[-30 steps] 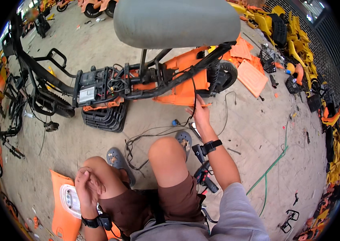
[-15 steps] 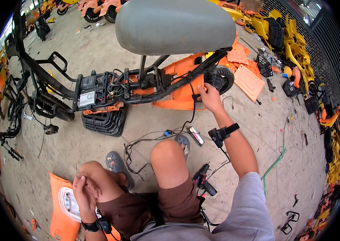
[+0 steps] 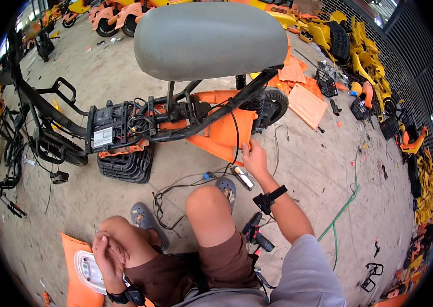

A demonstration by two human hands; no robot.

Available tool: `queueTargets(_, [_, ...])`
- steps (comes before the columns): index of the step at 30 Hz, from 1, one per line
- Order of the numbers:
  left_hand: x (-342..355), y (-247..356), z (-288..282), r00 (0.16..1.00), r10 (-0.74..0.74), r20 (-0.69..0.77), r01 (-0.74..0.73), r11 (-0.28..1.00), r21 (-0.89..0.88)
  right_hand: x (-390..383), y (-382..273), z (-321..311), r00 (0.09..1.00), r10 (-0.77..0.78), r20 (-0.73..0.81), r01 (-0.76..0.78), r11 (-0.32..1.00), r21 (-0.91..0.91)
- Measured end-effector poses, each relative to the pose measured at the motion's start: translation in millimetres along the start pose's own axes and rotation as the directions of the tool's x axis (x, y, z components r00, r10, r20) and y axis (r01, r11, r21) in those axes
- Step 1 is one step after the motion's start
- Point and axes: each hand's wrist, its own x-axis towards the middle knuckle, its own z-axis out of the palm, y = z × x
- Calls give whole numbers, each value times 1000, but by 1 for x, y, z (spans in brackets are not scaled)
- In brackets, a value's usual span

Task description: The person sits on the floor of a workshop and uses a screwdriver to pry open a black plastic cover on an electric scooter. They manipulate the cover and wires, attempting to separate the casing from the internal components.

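Note:
My right hand is closed on the lower right corner of an orange plastic panel, thumb on top. The panel hangs tilted out from under the black frame of a partly stripped scooter, and a black cable runs down across it. Above it is the grey seat. My left hand rests against my left knee, its fingers loosely bent and nothing visible in them. Beside that hand lies a clear plastic tray with small metal pieces, on another orange panel.
A cordless drill lies by my right leg. Loose black cables and a small white-and-black device are near my feet. A black basket sits under the frame. Orange panels and piled yellow parts lie to the right.
My right hand has pulled the orange panel's corner down toward me, swinging it out from the frame and rear wheel. The left hand stays by the knee. The whole view has shifted slightly.

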Motion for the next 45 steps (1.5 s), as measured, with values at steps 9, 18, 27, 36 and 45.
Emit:
queueTargets(9, [3, -3, 10, 1000, 13, 6, -13, 1000, 14, -24, -2, 25, 994, 50, -97, -48, 999, 24])
queueTargets(18, [3, -9, -2, 984, -84, 158, 100, 990, -100, 17, 78, -3, 997, 51, 62, -60, 986, 153])
queueTargets(27, [-2, -9, 9, 990, -63, 126, 72, 995, -65, -1, -2, 1, 995, 20, -96, -22, 999, -27])
queueTargets(36, [3, -7, 4, 987, -69, 142, 84, 991, -102, 10, -9, -6, 998, -15, -67, 9, 996, -85])
queueTargets(45, [-4, -5, 6, 994, -70, 86, 74, 996, -52, 93, 2, -59, 999, -35, -24, 38, 992, 122])
